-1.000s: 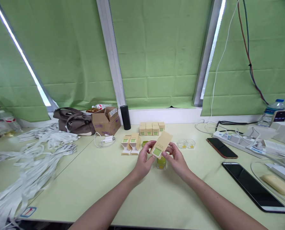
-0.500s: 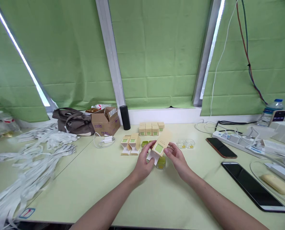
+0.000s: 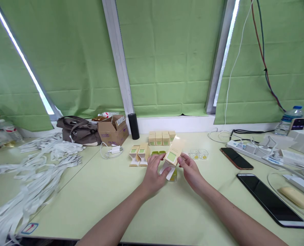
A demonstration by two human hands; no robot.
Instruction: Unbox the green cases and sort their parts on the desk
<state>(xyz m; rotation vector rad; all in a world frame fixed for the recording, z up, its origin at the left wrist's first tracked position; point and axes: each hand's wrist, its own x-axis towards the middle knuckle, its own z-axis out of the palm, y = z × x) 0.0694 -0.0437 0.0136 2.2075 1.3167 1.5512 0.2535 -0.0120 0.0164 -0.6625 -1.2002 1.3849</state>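
Both hands hold a small cream carton (image 3: 176, 147) with a green square window, tilted above the table. My left hand (image 3: 155, 172) grips its lower left side, the thumb on a white flap (image 3: 169, 173) that hangs open. My right hand (image 3: 192, 169) pinches its lower right edge. Under the carton stands a clear container with a green lid (image 3: 174, 176), partly hidden. Just behind my left hand are green lids (image 3: 158, 152). To the left, two cartons (image 3: 142, 152) stand with flaps open at the front. Clear containers (image 3: 198, 154) with yellow bits sit right of the carton.
A row of several closed cartons (image 3: 159, 138) stands at the back. Left are a black cylinder (image 3: 133, 126), a cardboard box (image 3: 113, 131), a bag (image 3: 77, 131) and white straps (image 3: 39, 188). Right are a tablet (image 3: 271, 200), a phone (image 3: 236, 158) and a power strip (image 3: 251, 153).
The carton has shifted slightly right and turned a little, and more of the white flap shows. My left hand has moved slightly right with it. The green lids behind show more.
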